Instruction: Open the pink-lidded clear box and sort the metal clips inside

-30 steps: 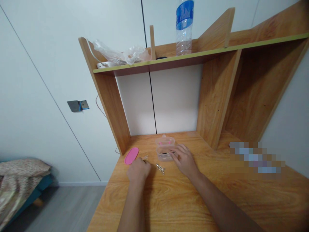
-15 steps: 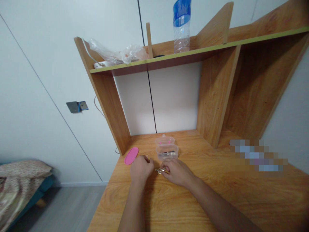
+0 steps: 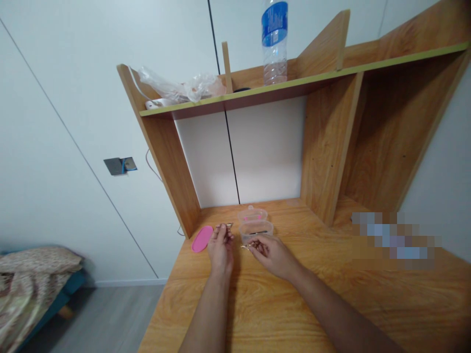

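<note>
My left hand (image 3: 220, 251) is closed, its thumb and fingers pinching a small shiny gold-coloured metal piece (image 3: 230, 225). Just right of it, my right hand (image 3: 274, 255) is also closed around small gold-coloured metal pieces, with a thin end (image 3: 244, 246) poking out to the left. Both are too small to name. A clear plastic box (image 3: 243, 233) stands open behind my right hand, its lid (image 3: 252, 214) folded back and a dark slim item (image 3: 261, 232) inside. Beside my left hand lies a flat pink oval piece (image 3: 202, 239).
The wooden desk (image 3: 294, 314) carries a shelf unit (image 3: 169, 171) along its back. On the shelf are a water bottle (image 3: 274, 44) and a crumpled plastic bag (image 3: 191, 88). A blurred-out item (image 3: 393, 238) lies at the right. A bed (image 3: 37, 279) stands at left.
My left hand has turned and lifted slightly, and a metal piece now shows at its fingertips. My right hand has shifted a little up and right, still holding metal pieces.
</note>
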`<action>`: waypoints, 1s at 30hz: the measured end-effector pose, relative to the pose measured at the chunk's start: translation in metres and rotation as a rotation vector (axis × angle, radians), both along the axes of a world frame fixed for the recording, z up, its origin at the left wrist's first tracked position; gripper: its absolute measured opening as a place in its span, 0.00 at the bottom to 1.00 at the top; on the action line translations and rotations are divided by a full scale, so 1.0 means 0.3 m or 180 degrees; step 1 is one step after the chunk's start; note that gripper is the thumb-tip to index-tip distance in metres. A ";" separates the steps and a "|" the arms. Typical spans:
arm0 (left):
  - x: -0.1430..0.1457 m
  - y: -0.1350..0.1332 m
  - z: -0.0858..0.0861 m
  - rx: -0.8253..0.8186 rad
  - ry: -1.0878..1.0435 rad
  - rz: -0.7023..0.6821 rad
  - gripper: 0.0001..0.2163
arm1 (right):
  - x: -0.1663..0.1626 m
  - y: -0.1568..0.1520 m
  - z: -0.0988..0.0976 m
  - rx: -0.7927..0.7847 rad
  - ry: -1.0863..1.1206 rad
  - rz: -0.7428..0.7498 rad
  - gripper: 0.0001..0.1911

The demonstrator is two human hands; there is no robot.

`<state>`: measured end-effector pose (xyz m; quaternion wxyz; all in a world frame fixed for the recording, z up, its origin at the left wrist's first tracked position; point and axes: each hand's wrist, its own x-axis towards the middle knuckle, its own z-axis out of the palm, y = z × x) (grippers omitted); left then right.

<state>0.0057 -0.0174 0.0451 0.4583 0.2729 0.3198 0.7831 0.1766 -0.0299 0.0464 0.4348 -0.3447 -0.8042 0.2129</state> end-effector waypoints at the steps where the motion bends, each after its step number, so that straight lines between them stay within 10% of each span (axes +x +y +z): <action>1: 0.004 -0.002 0.002 0.0002 -0.0060 -0.0054 0.16 | -0.002 0.000 0.001 -0.0014 0.0166 -0.0015 0.08; 8: 0.046 -0.020 0.005 0.0104 -0.0431 -0.0610 0.17 | -0.018 0.028 -0.002 -0.0780 0.1530 0.0046 0.11; 30: 0.073 -0.019 -0.014 0.0057 -0.0444 -0.1038 0.17 | -0.020 0.049 -0.010 -0.0879 0.2082 0.0074 0.16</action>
